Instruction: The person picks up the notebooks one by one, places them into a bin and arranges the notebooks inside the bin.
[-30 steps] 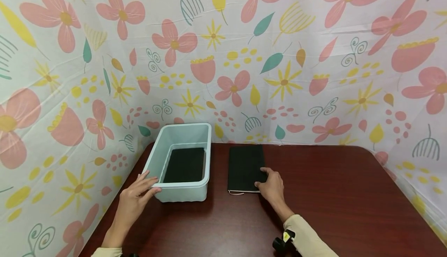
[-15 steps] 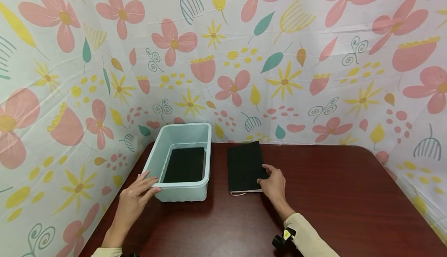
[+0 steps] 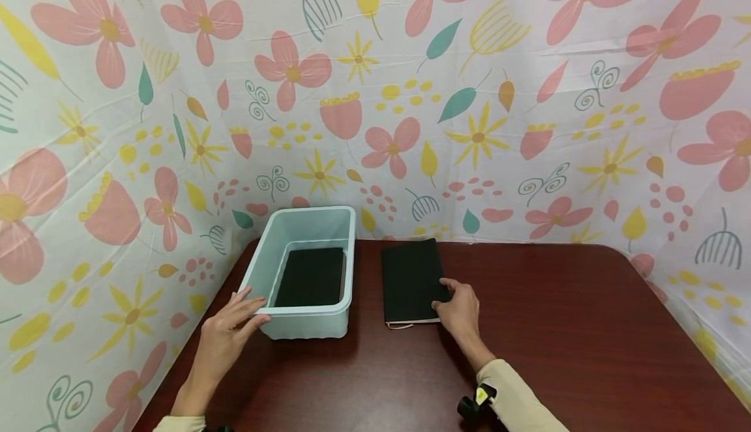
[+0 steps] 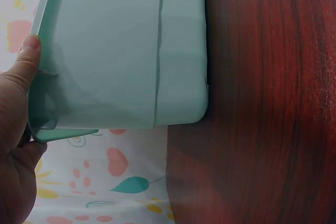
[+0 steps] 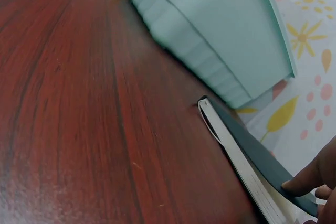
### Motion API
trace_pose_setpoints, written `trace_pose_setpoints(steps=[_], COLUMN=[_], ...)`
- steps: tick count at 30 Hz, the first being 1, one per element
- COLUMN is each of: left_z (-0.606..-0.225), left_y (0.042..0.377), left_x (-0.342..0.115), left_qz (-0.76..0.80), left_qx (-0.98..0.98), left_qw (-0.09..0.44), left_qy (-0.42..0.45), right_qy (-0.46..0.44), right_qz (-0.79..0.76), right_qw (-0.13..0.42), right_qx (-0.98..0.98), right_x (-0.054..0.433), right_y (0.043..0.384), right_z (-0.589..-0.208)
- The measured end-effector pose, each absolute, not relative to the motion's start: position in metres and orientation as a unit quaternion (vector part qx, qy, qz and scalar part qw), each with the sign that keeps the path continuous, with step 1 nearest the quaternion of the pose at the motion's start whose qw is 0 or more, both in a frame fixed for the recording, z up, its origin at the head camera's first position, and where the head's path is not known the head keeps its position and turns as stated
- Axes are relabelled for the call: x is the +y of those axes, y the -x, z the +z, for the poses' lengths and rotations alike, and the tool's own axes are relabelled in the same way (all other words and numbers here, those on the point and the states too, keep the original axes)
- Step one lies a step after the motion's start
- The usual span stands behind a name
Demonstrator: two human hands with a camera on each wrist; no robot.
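Observation:
In the head view, a light blue-green plastic bin [image 3: 305,324] stands on the left of the table with a flat black rectangular thing [image 3: 311,277] lying inside. My left hand [image 3: 229,334] grips its near-left corner by the rim; the left wrist view shows the thumb [image 4: 27,59] on the rim's outer side. Right of the bin lies a black notebook [image 3: 412,282] with a ribbon marker at its near edge. My right hand [image 3: 459,309] pinches the notebook's right side. In the right wrist view the cover [image 5: 257,156] stands slightly off the white pages [image 5: 236,158] near the fingers.
A dark red-brown wooden table [image 3: 557,334] carries everything. Flower-printed cloth [image 3: 481,93] hangs behind the table and along its left and right sides. The notebook lies a short gap from the bin's right wall.
The notebook's right side has risen a little and its far right corner has shifted left. My right hand has moved slightly right. The left hand and the bin have stayed still.

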State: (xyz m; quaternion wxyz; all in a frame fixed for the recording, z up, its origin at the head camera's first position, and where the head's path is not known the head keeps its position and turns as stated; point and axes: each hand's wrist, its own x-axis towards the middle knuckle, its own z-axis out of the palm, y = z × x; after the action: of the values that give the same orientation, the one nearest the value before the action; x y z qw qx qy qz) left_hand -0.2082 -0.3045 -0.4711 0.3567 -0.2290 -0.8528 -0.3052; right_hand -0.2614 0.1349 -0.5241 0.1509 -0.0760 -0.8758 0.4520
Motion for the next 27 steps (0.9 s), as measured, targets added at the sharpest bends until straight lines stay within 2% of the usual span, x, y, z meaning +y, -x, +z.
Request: trace_pose_setpoints(steps=[8,15,27], left_z=[-0.4712,-0.4678,-0.4701], left_y=[0.2088,0.2068,0.2071], left_x=[-0.3051,-0.3028,-0.3038], left_qz=[-0.305,-0.306,-0.310], left_qx=[-0.854,-0.854,-0.851], left_qw=[0.355,0.352,0.356], left_qy=[0.227,0.229,0.231], right_qy=[0.075,0.059,0.064], right_qz=[0.403,0.363,0.369], right_qw=[0.153,0.118,0.144], right_qx=[-0.899,-0.922,-0.916], right_x=[0.1381,0.1394,0.1370], right_y=[0.2593,0.2542,0.2532], right_z=[-0.5270,-0.5282,-0.5328])
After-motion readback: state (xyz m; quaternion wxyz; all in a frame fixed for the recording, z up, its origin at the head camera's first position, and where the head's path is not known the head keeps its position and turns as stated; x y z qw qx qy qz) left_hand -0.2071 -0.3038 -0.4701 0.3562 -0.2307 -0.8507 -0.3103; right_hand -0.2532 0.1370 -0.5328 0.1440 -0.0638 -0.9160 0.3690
